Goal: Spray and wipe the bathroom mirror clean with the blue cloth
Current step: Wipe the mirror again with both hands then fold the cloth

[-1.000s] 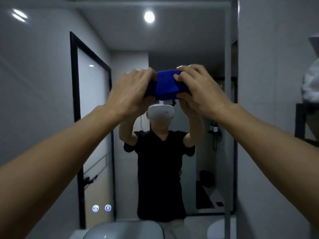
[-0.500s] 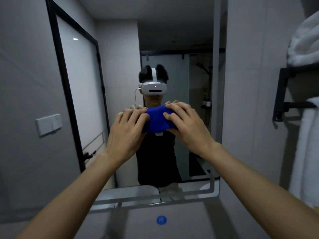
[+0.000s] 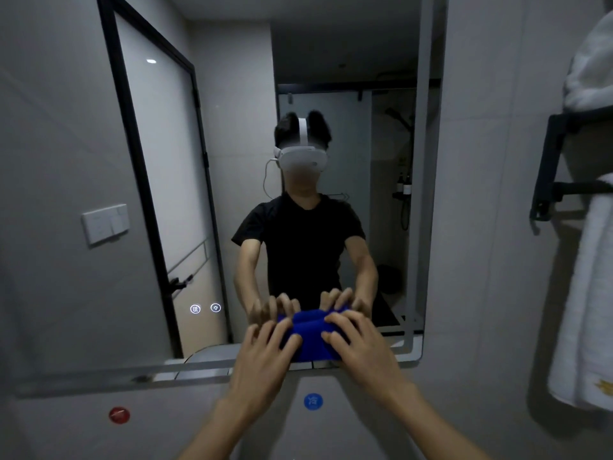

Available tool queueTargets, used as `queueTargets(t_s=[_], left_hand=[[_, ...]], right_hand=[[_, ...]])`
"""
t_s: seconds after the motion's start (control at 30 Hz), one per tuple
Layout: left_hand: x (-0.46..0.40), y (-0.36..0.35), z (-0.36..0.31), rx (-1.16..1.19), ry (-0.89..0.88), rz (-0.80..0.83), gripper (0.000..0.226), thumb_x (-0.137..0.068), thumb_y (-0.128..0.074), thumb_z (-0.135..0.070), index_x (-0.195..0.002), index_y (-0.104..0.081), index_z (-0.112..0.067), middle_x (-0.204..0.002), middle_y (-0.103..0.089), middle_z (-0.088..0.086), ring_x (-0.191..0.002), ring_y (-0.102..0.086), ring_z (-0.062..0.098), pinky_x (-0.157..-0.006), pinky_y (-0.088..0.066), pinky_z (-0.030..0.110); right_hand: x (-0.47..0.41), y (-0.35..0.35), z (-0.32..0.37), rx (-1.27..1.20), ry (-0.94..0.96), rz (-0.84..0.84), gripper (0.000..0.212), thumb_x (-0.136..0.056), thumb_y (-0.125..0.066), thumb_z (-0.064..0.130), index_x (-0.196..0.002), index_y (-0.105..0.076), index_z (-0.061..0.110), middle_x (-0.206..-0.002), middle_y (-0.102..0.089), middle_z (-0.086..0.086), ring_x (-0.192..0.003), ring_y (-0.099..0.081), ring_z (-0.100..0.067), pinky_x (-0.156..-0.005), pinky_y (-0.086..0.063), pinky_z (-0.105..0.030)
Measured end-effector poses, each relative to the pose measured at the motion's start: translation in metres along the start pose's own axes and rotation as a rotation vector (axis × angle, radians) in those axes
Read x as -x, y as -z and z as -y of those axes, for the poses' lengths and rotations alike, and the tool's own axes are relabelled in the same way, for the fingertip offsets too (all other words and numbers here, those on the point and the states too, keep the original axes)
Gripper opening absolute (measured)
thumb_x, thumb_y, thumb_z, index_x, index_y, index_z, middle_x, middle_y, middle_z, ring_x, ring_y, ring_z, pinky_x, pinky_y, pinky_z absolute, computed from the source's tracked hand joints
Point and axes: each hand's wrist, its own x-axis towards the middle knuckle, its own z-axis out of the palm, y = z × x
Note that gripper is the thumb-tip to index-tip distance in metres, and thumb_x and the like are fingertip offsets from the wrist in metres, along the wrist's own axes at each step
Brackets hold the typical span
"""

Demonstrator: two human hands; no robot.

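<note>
Both hands, left hand [image 3: 262, 356] and right hand [image 3: 361, 346], fingers pressing the blue cloth [image 3: 308, 336], are dragging it from upper centre down to the mirror [image 3: 232, 194] bottom edge, finishing that vertical stroke.

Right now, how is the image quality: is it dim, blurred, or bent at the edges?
Head view: dim and greyish overall; the fingers on the blue cloth are motion-blurred; wide-angle bending curves the mirror frame and the towel; two small lit icons glow in the glass.
</note>
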Motion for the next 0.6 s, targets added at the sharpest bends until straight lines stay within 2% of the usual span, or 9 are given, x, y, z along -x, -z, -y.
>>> queueTargets(t_s=[0.17,0.33,0.43,0.6], left_hand=[[0.023,-0.026,-0.010,0.052,-0.024,0.063,0.067,-0.045,-0.091,-0.027,-0.100,-0.054,-0.021,-0.122,-0.051,0.010,-0.098,-0.048,0.029,-0.070,-0.054,0.044],[0.039,-0.048,-0.013,0.081,-0.031,0.110,0.064,-0.046,-0.090,-0.031,-0.098,-0.053,-0.024,-0.121,-0.049,0.007,-0.097,-0.048,0.026,-0.074,-0.049,0.043],[0.037,-0.045,-0.014,0.106,-0.018,0.125,0.070,-0.041,-0.091,-0.034,-0.098,-0.051,-0.026,-0.120,-0.048,0.006,-0.096,-0.047,0.025,-0.068,-0.054,0.041],[0.028,-0.034,-0.004,0.066,-0.039,0.074,0.069,-0.044,-0.092,-0.027,-0.102,-0.054,-0.024,-0.119,-0.061,0.007,-0.097,-0.049,0.025,-0.078,-0.035,0.040]], right_hand=[[0.032,-0.017,0.019,-0.070,-0.087,0.102,0.068,-0.055,-0.092,0.026,-0.111,-0.053,0.022,-0.127,-0.049,-0.005,-0.112,-0.048,-0.025,-0.077,-0.058,-0.032],[0.050,-0.034,0.025,-0.073,-0.084,0.146,0.065,-0.056,-0.092,0.028,-0.109,-0.055,0.023,-0.124,-0.051,-0.004,-0.110,-0.048,-0.026,-0.075,-0.058,-0.031],[0.051,-0.037,0.026,-0.078,-0.083,0.156,0.063,-0.057,-0.092,0.028,-0.109,-0.055,0.023,-0.124,-0.051,-0.004,-0.111,-0.048,-0.025,-0.075,-0.058,-0.030],[0.036,-0.023,0.016,-0.057,-0.045,0.112,0.059,-0.064,-0.090,0.029,-0.112,-0.057,0.023,-0.126,-0.052,-0.003,-0.113,-0.049,-0.023,-0.078,-0.057,-0.031]])
